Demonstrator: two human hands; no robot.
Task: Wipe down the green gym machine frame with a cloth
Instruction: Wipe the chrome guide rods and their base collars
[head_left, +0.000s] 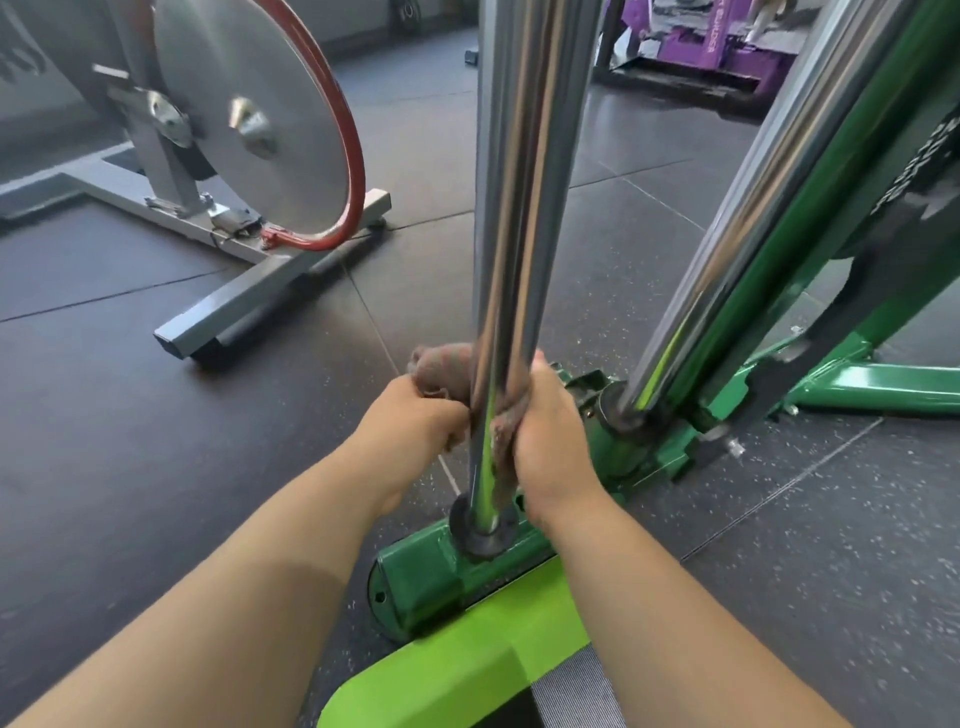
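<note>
Two hands hold a cloth around a shiny pole, low on the green frame.

The left hand (421, 415) is curled tight on one end of the brown cloth (447, 371), on the left side of the near pole (514, 208). The right hand (550, 431) is curled on the other end and is pressed against the right side of the pole. The cloth goes round the far side of the pole, between the two hands. Just under the hands the pole goes into a black ring (483, 530) on the green frame (415, 582), which sits on the dark floor (156, 467). A second pole (779, 182) leans up to the right, next to a green bar. A bright green pad (467, 649) is at the bottom edge. A grey bike (249, 130) with a big metal wheel stands well apart, at the top left.
</note>
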